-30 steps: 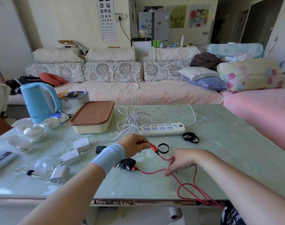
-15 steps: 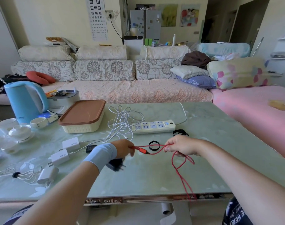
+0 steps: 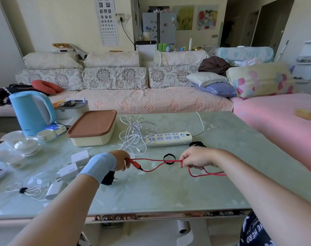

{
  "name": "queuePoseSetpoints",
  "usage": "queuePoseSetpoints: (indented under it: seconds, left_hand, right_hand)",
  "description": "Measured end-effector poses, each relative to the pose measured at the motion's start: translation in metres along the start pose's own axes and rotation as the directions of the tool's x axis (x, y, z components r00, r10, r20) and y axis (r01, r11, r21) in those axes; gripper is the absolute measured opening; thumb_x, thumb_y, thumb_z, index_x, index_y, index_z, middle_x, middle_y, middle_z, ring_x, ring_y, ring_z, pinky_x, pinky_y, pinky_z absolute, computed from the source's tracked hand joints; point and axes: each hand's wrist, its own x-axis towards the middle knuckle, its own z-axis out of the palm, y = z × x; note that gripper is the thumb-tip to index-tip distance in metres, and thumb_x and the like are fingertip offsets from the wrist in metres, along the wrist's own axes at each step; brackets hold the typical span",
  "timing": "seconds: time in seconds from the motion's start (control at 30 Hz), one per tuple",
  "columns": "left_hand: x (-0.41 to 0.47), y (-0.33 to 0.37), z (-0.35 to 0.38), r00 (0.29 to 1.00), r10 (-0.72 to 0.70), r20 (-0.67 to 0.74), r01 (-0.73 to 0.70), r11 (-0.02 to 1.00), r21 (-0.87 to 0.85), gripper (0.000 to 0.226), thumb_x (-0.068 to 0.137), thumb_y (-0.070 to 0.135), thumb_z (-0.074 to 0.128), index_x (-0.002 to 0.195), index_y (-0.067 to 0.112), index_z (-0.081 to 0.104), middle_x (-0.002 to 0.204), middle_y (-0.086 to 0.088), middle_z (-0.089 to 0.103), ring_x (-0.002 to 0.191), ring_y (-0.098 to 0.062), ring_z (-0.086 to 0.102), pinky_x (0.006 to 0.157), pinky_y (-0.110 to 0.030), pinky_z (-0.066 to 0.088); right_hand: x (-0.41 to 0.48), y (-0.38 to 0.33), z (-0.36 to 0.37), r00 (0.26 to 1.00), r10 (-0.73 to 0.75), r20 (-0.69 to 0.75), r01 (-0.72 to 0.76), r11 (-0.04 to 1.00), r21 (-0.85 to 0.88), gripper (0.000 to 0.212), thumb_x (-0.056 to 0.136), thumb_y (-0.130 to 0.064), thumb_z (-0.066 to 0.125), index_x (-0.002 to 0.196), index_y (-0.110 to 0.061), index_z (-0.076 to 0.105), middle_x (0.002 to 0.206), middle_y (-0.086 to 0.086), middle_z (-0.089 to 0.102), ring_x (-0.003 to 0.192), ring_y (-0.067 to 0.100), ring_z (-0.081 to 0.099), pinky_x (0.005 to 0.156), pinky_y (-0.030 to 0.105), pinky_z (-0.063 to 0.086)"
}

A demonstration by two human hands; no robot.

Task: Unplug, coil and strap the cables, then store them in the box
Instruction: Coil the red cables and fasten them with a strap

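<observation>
Left hand and right hand each pinch a red cable stretched between them; its slack vanishes behind the right forearm. A black plug sits half-hidden under the left wrist.

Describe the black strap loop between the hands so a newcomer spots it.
On the green glass table, find the white power strip. In front of it, between the left hand and the right hand, lies the black strap loop, with the red cable stretched across it. Unlike the bunched black straps by the strip's right end, it is one open ring.
</observation>
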Motion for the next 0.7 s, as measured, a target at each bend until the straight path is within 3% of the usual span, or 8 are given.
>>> queuePoseSetpoints:
  seconds: [0.1, 0.27, 0.33, 0.4, 0.47, 0.53, 0.63, 0.7]
  left_hand:
    - [-0.009, 0.006, 0.000, 1.000, 0.010, -0.022, -0.012, 0.995, -0.094, 0.037, 0.085, -0.005, 0.039, 0.091, 0.023, 0.062, 0.080, 0.006, 0.064, 0.066, -0.013, 0.059, 0.072, -0.026, 0.050]
    - [-0.022, 0.013, -0.021, 0.998, -0.028, -0.062, 0.001, 0.917, -0.399, 0.035, 0.083, -0.006, 0.037, 0.068, 0.015, 0.060, 0.058, -0.003, 0.051, 0.044, -0.013, 0.034, 0.042, -0.019, 0.028]
    - [-0.029, 0.006, -0.032, 0.993, -0.075, -0.095, 0.014, 0.846, -0.532, 0.021, 0.080, 0.017, 0.052, 0.060, 0.013, 0.054, 0.049, 0.000, 0.042, 0.041, -0.012, 0.026, 0.041, -0.020, 0.020]
    - [-0.035, -0.007, -0.044, 0.970, -0.108, -0.219, -0.065, 0.751, -0.657, 0.031, 0.069, 0.039, 0.060, 0.057, 0.012, 0.051, 0.046, 0.002, 0.037, 0.040, -0.013, 0.026, 0.042, -0.023, 0.020]
    - [-0.038, -0.020, -0.049, 0.916, -0.186, -0.354, -0.083, 0.777, -0.624, 0.045, 0.074, 0.051, 0.070, 0.056, 0.012, 0.056, 0.049, 0.001, 0.034, 0.045, -0.017, 0.029, 0.046, -0.027, 0.023]
    - [-0.038, -0.030, -0.047, 0.876, -0.248, -0.414, -0.017, 0.841, -0.541, 0.041, 0.082, 0.047, 0.068, 0.054, 0.018, 0.064, 0.052, -0.001, 0.035, 0.051, -0.019, 0.032, 0.049, -0.029, 0.027]
    - [-0.037, -0.042, -0.042, 0.881, -0.289, -0.374, 0.127, 0.907, -0.401, 0.036, 0.088, 0.042, 0.062, 0.064, 0.015, 0.066, 0.059, -0.003, 0.042, 0.060, -0.020, 0.040, 0.054, -0.027, 0.032]
    - [-0.037, -0.046, -0.041, 0.886, -0.306, -0.349, 0.199, 0.930, -0.310, 0.039, 0.090, 0.046, 0.058, 0.069, 0.013, 0.063, 0.061, -0.003, 0.046, 0.062, -0.020, 0.044, 0.055, -0.027, 0.033]
  right_hand:
    - [-0.001, -0.013, 0.004, 0.997, -0.065, -0.039, 0.067, 0.996, 0.061, 0.020, 0.085, -0.009, 0.056, 0.079, -0.021, 0.071, 0.061, -0.003, 0.044, 0.053, 0.013, 0.033, 0.048, 0.024, 0.028]
    - [-0.002, -0.025, 0.001, 0.993, -0.059, -0.106, 0.064, 0.997, 0.047, 0.031, 0.079, -0.001, 0.046, 0.087, -0.021, 0.069, 0.066, -0.003, 0.044, 0.054, 0.014, 0.030, 0.049, 0.025, 0.024]
    - [-0.003, -0.024, 0.002, 0.994, -0.046, -0.104, 0.046, 0.999, -0.009, 0.040, 0.078, 0.001, 0.041, 0.096, -0.020, 0.069, 0.071, -0.003, 0.048, 0.059, 0.014, 0.038, 0.054, 0.026, 0.032]
    - [-0.004, -0.021, 0.004, 0.997, 0.016, -0.071, -0.014, 0.999, 0.029, 0.041, 0.084, 0.005, 0.036, 0.102, -0.017, 0.066, 0.077, -0.003, 0.050, 0.063, 0.014, 0.044, 0.056, 0.024, 0.037]
    - [-0.006, -0.019, 0.003, 0.995, 0.089, -0.039, -0.085, 0.993, 0.085, 0.040, 0.089, 0.006, 0.030, 0.103, -0.017, 0.060, 0.084, 0.000, 0.057, 0.063, 0.016, 0.054, 0.055, 0.024, 0.042]
    - [-0.009, -0.016, -0.003, 0.988, 0.145, -0.052, -0.139, 0.985, 0.100, 0.041, 0.091, 0.003, 0.025, 0.108, -0.014, 0.058, 0.089, 0.005, 0.066, 0.055, 0.020, 0.061, 0.046, 0.022, 0.041]
    - [-0.014, -0.012, -0.015, 0.951, 0.206, -0.230, -0.173, 0.973, 0.156, 0.032, 0.091, -0.005, 0.032, 0.099, -0.010, 0.063, 0.080, 0.008, 0.069, 0.041, 0.018, 0.054, 0.040, 0.015, 0.024]
    - [-0.015, -0.007, -0.024, 0.897, 0.246, -0.367, -0.180, 0.962, 0.206, 0.022, 0.088, -0.007, 0.044, 0.086, -0.009, 0.065, 0.072, 0.008, 0.069, 0.036, 0.017, 0.046, 0.041, 0.015, 0.023]
